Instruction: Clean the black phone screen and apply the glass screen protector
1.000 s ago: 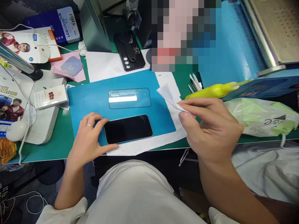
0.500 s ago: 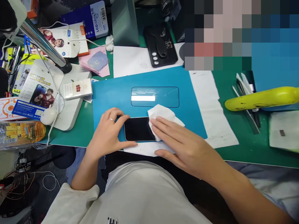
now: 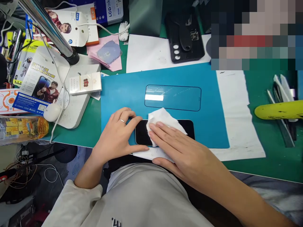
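Note:
A smartphone (image 3: 141, 135) with a dark screen lies face up, lengthwise, on the blue mat (image 3: 123, 94). My left hand (image 3: 115, 130) grips its left end, fingertips at the far edge and thumb along the near edge. Under the flat fingers of my right hand (image 3: 180, 145) is a white wipe (image 3: 163, 116), pressed onto the screen left of its middle. The wipe and hand hide much of the screen; its right end shows. Just beyond the phone, a clear screen protector (image 3: 175, 98) with a black border lies on the mat.
A black phone case (image 3: 184, 37) lies on white paper at the back. On the left are a lamp base (image 3: 82, 107), a cigarette box (image 3: 85, 83) and packaging. To the right, a yellow bottle-like object (image 3: 279, 110) rests across some tools. Another person is partly visible, blurred, at top right.
The wipe and my right hand have slid left along the screen, uncovering the phone's right end. My left hand keeps its grip on the phone. The camera view has shifted slightly.

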Motion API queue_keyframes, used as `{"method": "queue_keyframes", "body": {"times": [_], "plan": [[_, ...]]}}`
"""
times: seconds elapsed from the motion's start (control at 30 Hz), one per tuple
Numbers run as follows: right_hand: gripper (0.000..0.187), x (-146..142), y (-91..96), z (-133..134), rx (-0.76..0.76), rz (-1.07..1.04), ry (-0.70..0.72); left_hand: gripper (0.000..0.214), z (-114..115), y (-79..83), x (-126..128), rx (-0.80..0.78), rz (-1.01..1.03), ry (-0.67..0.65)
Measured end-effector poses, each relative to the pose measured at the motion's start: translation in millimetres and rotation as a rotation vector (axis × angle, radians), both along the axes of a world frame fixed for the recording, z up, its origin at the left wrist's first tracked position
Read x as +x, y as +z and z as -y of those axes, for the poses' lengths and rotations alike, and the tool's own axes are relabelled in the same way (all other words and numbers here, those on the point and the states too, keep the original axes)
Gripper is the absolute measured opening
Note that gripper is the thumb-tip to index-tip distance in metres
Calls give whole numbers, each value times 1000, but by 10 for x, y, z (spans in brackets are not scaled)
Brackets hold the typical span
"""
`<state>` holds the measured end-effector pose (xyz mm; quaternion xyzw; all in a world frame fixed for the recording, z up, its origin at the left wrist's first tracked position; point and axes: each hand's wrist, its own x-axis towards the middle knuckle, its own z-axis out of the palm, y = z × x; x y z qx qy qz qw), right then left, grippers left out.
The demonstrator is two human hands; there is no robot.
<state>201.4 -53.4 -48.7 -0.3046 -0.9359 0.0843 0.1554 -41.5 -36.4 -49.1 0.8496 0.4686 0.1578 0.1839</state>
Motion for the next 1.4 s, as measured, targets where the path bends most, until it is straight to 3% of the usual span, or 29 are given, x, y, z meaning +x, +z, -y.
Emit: {"method": "queue_keyframes", "body": {"times": [0.1, 0.33, 0.57, 0.83, 1.07, 1.27, 1.4], "plan": [[53, 14, 13, 33, 13, 8, -10, 73, 2, -4, 2, -17, 8, 5], [52, -277, -1, -111, -7, -41, -38, 72, 3, -9, 0, -13, 37, 37], [48, -80, 55, -43, 5, -12, -58, 86, 11, -10, -4, -30, 40, 24], [51, -313, 11, -122, -37, -71, -30, 91, 21, -45, -32, -30, 65, 19], [52, -127, 27, -32, -29, -40, -45, 91, 16, -22, -34, -44, 74, 6], [57, -278, 23, -104, -30, -69, -43, 92, 10, -35, -41, -3, 54, -11], [56, -202, 36, -70, -31, -59, -42, 95, 22, -28, -52, -8, 51, -19]]}}
